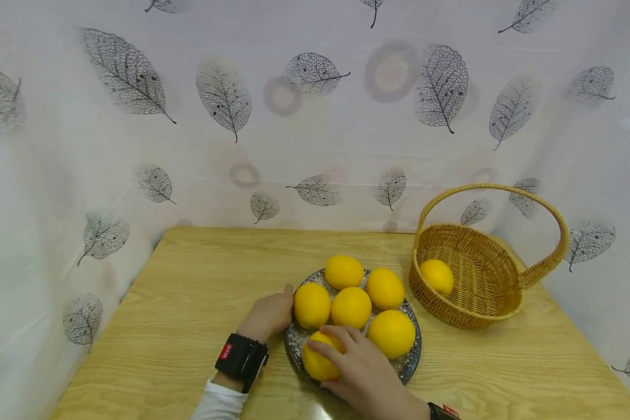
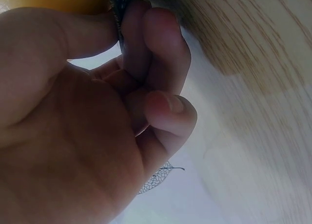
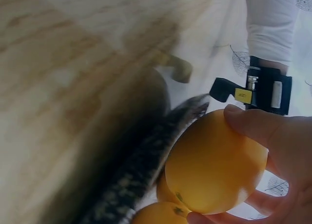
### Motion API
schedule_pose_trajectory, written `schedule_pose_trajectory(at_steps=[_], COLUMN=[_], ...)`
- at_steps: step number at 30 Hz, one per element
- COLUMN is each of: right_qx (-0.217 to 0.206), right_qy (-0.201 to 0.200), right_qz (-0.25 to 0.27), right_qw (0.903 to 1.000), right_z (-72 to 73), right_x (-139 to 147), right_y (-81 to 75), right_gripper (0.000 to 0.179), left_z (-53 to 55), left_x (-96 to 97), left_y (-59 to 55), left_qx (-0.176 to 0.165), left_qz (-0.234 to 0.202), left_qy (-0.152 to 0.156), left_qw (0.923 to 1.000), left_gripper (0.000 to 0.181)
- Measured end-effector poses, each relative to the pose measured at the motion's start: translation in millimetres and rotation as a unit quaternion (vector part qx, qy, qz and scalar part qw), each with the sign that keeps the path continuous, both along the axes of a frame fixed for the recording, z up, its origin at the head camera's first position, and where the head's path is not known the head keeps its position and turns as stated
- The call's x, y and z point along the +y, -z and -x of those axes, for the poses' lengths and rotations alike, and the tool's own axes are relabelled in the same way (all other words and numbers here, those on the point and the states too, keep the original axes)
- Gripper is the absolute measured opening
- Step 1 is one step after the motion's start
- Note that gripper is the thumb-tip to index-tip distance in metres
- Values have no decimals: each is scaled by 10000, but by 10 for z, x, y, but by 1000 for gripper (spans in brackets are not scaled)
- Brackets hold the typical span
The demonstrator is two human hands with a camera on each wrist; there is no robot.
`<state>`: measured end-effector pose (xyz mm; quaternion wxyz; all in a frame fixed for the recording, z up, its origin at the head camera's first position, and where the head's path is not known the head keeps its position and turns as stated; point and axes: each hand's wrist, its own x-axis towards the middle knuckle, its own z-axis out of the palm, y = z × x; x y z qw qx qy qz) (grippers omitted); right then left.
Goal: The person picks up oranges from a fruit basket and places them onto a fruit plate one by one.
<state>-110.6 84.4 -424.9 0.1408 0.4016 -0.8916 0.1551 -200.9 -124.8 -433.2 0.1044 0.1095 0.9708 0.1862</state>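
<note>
My right hand [image 1: 364, 367] grips a smooth yellow orange [image 1: 317, 357] at the near side of a dark speckled plate [image 1: 413, 361]. In the right wrist view, thumb and fingers spread around this orange [image 3: 214, 163], beside the plate's rim [image 3: 141, 170]. Whether it still touches the plate, I cannot tell. Several more oranges [image 1: 350, 308] lie on the plate. At the plate's left edge, my left hand [image 1: 268, 315] pinches the rim. The left wrist view has the rim [image 2: 119, 14] between thumb and curled fingers.
To the right of the plate stands a wicker basket [image 1: 467, 318] with a tall arched handle. One orange [image 1: 437, 277] lies inside it, on the left. Plate and basket rest on a wooden table [image 1: 215, 262], with a leaf-patterned curtain [image 1: 315, 134] behind.
</note>
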Motion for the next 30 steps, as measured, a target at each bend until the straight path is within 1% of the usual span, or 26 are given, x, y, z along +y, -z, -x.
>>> schedule_pose_trajectory(at_steps=[4,7,15,22,30], right_qx=[-23,-52,-26,-6,-37], right_qy=[73,123,238,220,170], right_qz=[-38,-78,-126,-47,12], right_qw=[10000,9999,9996,9997,9998], right_z=[7,7,13,4,-6], right_x=[-8,-18,-42,-31,-5], right_y=[72,96,94,109,107], right_gripper=[73,73,74,76,78], left_z=[9,11,9,3,-12], left_x=[2,3,3,7,6], left_y=[7,8,-1,-4,-28], left_qx=[-41,-72,-90,-36,-115], left_qz=[25,41,21,45,39], left_qy=[7,4,9,52,-4], left_qw=[10000,10000,10000,10000,9999], left_gripper=[54,54,56,54,55])
